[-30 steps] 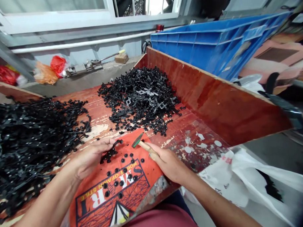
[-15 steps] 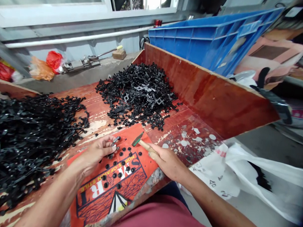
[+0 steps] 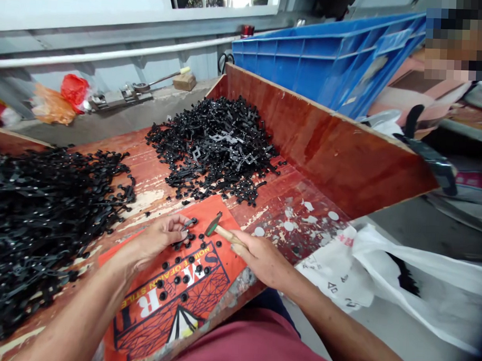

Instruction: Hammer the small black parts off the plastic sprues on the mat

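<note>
My left hand (image 3: 162,237) is closed in a pinch on a small black linkage piece (image 3: 189,224) with round ends, just above the orange printed sheet (image 3: 141,332). In my right hand (image 3: 264,256) is the wooden handle of a small hammer (image 3: 225,233), its greenish head pointing left, a short gap from the linkage. Several round black caps (image 3: 186,279) lie scattered over the sheet, close below both hands. The fingers of my left hand partly cover the piece they hold.
Large heaps of black linkage pieces lie at the left (image 3: 38,215) and at the back (image 3: 218,148) of the red wooden tray (image 3: 314,120). Beyond its right wall stands a blue crate (image 3: 284,71). A white plastic bag (image 3: 380,269) is at right. A blurred-out person is at upper right.
The left hand has carried the linkage piece slightly right, over the caps, closer to the hammer. The whole view has shifted a little. Both hands keep their hold.
</note>
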`<state>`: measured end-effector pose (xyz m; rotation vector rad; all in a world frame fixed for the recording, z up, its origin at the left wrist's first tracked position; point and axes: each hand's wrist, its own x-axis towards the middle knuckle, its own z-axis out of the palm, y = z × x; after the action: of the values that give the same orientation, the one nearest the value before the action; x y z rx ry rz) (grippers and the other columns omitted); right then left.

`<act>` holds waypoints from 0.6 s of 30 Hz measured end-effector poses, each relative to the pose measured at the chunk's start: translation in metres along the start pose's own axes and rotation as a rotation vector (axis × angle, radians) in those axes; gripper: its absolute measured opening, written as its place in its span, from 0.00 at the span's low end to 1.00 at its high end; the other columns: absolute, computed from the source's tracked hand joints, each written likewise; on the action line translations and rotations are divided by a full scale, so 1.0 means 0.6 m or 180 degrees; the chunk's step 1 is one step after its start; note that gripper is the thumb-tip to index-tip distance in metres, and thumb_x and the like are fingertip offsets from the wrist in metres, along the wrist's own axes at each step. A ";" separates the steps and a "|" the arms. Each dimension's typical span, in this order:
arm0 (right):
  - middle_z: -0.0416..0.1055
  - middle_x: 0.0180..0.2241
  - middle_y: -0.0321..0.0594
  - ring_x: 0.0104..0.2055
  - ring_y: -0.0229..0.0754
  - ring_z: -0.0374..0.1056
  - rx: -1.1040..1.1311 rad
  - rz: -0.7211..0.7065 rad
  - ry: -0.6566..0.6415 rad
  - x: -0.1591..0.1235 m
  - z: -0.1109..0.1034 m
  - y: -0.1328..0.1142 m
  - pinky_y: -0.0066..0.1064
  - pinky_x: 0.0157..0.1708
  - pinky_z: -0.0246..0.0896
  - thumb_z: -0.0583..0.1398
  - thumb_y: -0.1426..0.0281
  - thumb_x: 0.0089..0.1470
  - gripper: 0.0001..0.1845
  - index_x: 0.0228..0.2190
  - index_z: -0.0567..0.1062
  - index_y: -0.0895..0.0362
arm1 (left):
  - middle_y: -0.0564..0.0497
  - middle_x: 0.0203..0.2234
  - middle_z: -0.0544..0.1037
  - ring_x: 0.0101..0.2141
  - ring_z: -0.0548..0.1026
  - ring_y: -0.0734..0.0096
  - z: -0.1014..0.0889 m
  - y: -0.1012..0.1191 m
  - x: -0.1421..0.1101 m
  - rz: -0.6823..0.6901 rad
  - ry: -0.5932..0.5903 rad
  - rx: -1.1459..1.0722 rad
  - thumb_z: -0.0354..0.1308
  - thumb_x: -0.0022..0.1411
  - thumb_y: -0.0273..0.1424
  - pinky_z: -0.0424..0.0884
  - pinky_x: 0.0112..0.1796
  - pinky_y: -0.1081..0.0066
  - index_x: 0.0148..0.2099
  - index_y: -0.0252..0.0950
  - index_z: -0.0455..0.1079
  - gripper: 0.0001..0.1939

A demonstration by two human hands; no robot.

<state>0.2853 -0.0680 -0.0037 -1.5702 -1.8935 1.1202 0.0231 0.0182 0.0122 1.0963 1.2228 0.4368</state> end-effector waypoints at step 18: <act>0.76 0.51 0.43 0.48 0.45 0.74 -0.0934 -0.0887 0.0553 0.011 -0.003 -0.059 0.38 0.50 0.68 0.49 0.67 0.69 0.26 0.66 0.60 0.49 | 0.58 0.14 0.71 0.15 0.65 0.79 0.001 -0.010 0.008 0.0106 -0.0071 -0.0171 0.72 0.43 0.33 0.62 0.20 0.76 0.31 0.36 0.69 0.16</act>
<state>0.2636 -0.0624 0.0245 -1.4344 -2.1452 0.5906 0.0240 0.0191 0.0046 1.0741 1.1684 0.4791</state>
